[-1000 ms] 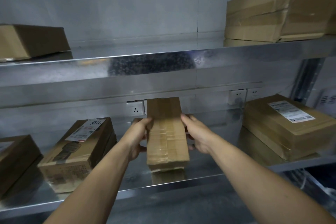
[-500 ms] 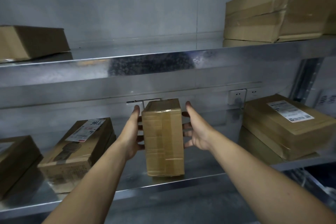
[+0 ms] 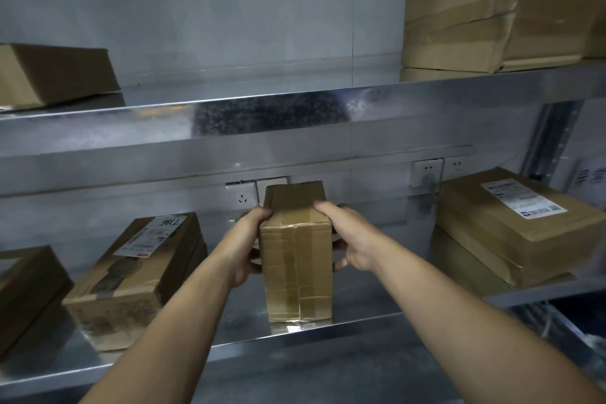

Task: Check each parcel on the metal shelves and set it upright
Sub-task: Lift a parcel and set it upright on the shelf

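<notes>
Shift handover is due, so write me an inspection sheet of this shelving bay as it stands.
Surface: lower metal shelf, shiny and reflective; upper shelf above it.
Job's things: taped parcel stands on end mid-shelf; labelled parcel lies flat to its left; second labelled parcel lies flat at right; large parcel and small parcel lie on the upper shelf.
Clutter: nothing seen.
Grippers: left hand and right hand grip the taped parcel's upper sides.
Cables: plug sits in a wall socket; what look like loose leads below the shelf at right, blurred.
Surroundings: grey wall behind the shelves.
</notes>
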Available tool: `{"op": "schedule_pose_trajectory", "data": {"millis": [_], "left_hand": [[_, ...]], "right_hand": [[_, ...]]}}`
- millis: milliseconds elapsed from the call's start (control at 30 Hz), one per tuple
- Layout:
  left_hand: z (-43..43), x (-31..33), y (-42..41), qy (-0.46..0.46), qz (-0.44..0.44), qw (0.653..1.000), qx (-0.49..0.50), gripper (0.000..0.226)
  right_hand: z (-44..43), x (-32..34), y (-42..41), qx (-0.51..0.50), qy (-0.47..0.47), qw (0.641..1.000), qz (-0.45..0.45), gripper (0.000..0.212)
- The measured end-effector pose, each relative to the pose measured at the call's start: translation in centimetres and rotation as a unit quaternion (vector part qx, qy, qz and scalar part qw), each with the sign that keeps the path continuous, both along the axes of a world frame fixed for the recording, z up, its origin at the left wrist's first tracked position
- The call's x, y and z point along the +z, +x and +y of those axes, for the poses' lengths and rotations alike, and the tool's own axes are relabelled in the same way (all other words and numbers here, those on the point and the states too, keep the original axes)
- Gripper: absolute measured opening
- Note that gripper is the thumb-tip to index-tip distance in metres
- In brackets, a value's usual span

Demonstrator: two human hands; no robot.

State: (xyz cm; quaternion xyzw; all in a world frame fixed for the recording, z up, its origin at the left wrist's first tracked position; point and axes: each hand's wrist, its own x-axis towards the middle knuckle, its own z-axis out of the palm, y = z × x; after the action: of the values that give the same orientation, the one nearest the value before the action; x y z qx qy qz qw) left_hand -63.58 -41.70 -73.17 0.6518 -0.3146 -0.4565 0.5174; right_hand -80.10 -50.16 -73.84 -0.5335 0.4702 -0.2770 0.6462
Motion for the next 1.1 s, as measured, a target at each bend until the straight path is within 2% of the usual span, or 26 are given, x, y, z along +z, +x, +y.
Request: {"op": "schedule_pose_trajectory", "data": {"millis": [200,533,1100], "left_hand": [[-0.3,-0.5,0.2,-0.019,-0.037,0.999,0.010,0.025],[-0.5,-0.6,0.0,-0.037,-0.049,0.998,0.017,0.020],[-0.2,-0.4,0.3,-0.014,-0.040,0.999,0.020,0.023]], "right_hand": [[0.0,0.0,0.8,-0.015,-0.028,0.999,0.020,0.044],[0.0,0.1,0.9,-0.009,-0.034,0.999,0.025,0.031],[-0.1,0.2,0.0,0.011,-0.063,0.997,0.045,0.032]]}}
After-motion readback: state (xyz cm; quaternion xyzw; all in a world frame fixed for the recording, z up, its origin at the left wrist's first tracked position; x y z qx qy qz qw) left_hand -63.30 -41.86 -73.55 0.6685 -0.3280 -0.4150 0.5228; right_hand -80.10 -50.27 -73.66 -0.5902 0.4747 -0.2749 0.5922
